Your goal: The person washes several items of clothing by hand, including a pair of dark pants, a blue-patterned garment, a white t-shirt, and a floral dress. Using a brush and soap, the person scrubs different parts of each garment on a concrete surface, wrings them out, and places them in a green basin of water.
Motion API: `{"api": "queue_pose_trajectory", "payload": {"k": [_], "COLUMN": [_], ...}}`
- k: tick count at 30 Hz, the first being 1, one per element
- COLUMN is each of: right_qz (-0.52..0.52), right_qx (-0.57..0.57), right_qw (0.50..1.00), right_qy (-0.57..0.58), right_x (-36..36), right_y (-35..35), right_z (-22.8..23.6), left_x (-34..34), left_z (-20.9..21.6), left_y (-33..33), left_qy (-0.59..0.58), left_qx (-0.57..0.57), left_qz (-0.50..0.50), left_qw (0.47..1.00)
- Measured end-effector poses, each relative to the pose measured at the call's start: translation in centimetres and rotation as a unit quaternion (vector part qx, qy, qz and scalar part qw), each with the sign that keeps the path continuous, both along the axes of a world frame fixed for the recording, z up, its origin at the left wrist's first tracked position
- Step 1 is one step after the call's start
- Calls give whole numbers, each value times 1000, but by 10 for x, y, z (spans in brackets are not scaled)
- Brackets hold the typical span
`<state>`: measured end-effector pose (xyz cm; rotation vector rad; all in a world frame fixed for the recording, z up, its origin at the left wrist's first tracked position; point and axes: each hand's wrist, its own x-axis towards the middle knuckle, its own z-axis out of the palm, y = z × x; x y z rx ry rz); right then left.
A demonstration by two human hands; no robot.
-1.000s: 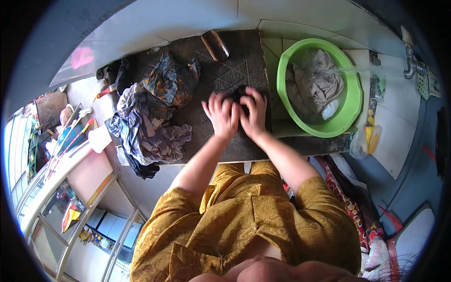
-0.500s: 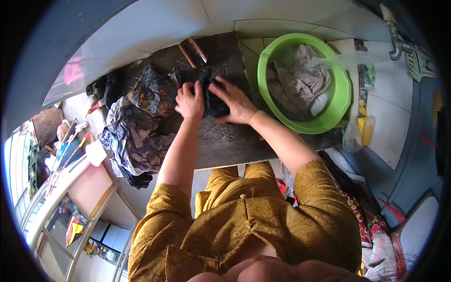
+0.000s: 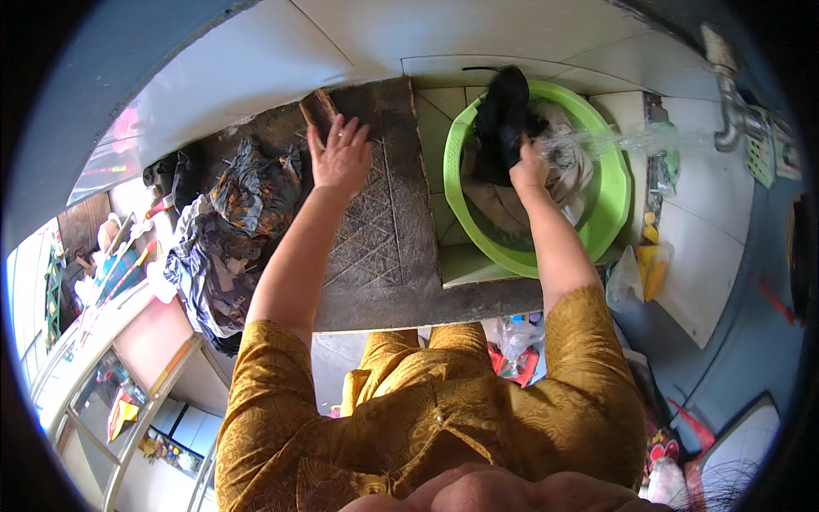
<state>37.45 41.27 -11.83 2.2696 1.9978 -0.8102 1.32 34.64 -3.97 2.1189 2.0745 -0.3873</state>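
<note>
Over the green basin [image 3: 455, 162], my right hand [image 3: 530, 167] is closed on a black garment [image 3: 502, 119], bunched up and hanging into the basin; its exact kind cannot be made out. Beneath it a beige-grey cloth [image 3: 573, 175] lies soaking in the water. My left hand [image 3: 341, 160] hovers open, fingers spread, at the dark stone washing slab [image 3: 367, 247] with its crisscross grooves. Just beyond its fingertips is a brown wooden block [image 3: 318, 108], perhaps a brush. Water streams from the metal tap [image 3: 731, 115] into the basin from the right.
On the slab's left side lie a dark, orange-patterned crumpled garment [image 3: 254, 192] and a heap of grey patterned clothes [image 3: 209, 264] spilling over the edge. A tiled wall [image 3: 486, 34] borders the far side. Clear and yellow plastic bags [image 3: 653, 271] hang right of the basin.
My right hand has carried the black garment rightward from the slab into the basin. My left hand has let go of it, shifted slightly left and spread its fingers.
</note>
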Motion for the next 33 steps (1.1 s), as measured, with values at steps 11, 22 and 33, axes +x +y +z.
{"api": "queue_pose_trajectory", "payload": {"k": [11,22,33], "right_qz": [10,260,114], "right_qx": [-32,49,15], "right_qw": [997,857,991], "right_qy": [-75,441,64], "right_x": [14,-109,-234], "right_y": [9,-52,-97], "right_z": [-13,207,107], "left_x": [-18,42,9], "left_z": [12,101,21], "left_y": [-33,-6,-78], "left_qy": [-150,-767,-302], "left_qx": [89,-32,68], "left_qz": [155,440,338], "left_qw": [972,467,889]}}
